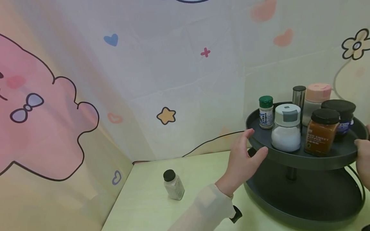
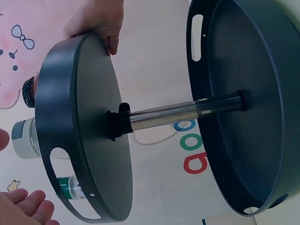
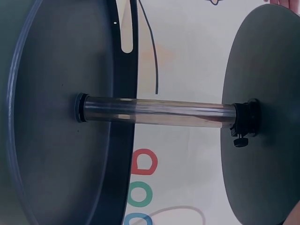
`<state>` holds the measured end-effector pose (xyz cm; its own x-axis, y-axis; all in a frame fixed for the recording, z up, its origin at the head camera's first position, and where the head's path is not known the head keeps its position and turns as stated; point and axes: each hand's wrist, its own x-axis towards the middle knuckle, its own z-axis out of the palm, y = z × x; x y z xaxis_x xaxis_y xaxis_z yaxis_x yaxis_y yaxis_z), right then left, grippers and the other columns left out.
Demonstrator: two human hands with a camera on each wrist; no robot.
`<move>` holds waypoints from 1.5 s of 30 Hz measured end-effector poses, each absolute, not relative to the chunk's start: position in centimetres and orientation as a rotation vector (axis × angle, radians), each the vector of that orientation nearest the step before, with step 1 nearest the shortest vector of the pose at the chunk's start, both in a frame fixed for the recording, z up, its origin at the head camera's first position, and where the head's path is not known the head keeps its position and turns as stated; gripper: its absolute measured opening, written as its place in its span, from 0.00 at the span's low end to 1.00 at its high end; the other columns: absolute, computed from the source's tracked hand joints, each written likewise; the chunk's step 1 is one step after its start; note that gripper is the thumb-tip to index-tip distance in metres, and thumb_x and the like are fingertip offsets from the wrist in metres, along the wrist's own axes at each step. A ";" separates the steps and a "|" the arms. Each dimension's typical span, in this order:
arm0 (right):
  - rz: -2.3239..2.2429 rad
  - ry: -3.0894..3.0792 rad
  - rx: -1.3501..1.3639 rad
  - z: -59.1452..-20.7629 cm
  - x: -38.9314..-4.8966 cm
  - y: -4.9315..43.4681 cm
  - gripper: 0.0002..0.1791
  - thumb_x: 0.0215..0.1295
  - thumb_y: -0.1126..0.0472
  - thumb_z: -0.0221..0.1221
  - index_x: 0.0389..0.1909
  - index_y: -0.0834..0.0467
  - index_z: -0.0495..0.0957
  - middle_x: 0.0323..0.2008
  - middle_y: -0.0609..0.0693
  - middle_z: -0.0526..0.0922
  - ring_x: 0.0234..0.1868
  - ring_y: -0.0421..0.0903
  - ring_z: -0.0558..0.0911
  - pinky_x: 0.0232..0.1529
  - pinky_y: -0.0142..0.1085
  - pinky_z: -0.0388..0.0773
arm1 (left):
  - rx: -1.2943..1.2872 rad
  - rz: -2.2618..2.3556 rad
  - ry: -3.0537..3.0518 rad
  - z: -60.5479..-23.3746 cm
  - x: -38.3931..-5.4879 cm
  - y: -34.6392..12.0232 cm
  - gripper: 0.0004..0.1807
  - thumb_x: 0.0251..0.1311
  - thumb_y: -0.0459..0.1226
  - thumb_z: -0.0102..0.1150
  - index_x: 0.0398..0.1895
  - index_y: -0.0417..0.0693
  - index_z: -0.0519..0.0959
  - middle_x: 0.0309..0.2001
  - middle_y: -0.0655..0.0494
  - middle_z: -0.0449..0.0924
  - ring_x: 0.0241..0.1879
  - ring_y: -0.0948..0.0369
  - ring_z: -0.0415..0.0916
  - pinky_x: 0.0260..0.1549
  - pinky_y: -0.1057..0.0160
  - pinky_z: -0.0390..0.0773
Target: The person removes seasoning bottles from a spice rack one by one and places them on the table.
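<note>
A dark two-tier turntable rack (image 1: 303, 163) stands at the right in the head view. Its upper tray holds several seasoning containers, among them a green-capped shaker (image 1: 266, 117), a white-lidded glass jar (image 1: 286, 136) and a black-lidded red sweet pepper jar (image 1: 319, 138). My left hand (image 1: 241, 160) is beside the upper tray's left rim, thumb and fingers spread and holding nothing. At the opposite side, my right hand (image 1: 363, 163) grips the upper rim. The left wrist view shows its fingers reaching under the tray's edge.
A black-capped clear bottle (image 1: 174, 185) stands on the pale green table (image 1: 138, 199), left of the rack. Part of another black-capped item (image 1: 236, 214) shows behind the left sleeve. The lower tray (image 1: 303, 192) is joined by a metal post (image 3: 173, 112). A printed curtain (image 1: 185, 80) hangs behind.
</note>
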<state>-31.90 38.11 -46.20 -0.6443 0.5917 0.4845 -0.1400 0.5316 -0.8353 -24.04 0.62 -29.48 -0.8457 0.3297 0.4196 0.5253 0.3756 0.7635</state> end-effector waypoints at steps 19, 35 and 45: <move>1.111 -1.924 -0.342 -38.5 -25.5 30.8 0.25 0.63 0.67 0.37 0.61 0.52 0.58 0.35 0.35 0.70 0.24 0.17 0.61 0.22 0.13 0.57 | -0.795 -1.191 -2.542 -28.3 -24.5 3.1 0.29 0.57 0.50 0.48 0.61 0.51 0.60 0.61 0.63 0.63 0.59 0.65 0.61 0.53 0.65 0.67; 1.025 -1.883 -0.382 -40.8 -27.8 33.0 0.14 0.63 0.61 0.41 0.45 0.42 0.68 0.22 0.31 0.63 0.20 0.23 0.60 0.17 0.21 0.55 | -0.777 -0.973 -2.585 -27.2 -25.3 5.1 0.27 0.53 0.51 0.53 0.57 0.55 0.64 0.51 0.65 0.71 0.46 0.70 0.68 0.38 0.74 0.72; 1.046 -1.845 -0.350 -35.1 -23.3 27.3 0.11 0.62 0.67 0.39 0.36 0.60 0.71 0.17 0.28 0.57 0.17 0.21 0.55 0.19 0.18 0.50 | -0.694 -0.926 -2.652 -26.6 -25.6 6.6 0.26 0.49 0.53 0.57 0.52 0.59 0.65 0.43 0.69 0.73 0.38 0.73 0.70 0.31 0.75 0.71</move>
<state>-23.28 27.29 -35.08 -0.5063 0.6233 0.5960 -0.1911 0.5929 -0.7823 -25.61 6.56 -26.62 -0.8560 0.3545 0.3764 0.5117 0.6848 0.5189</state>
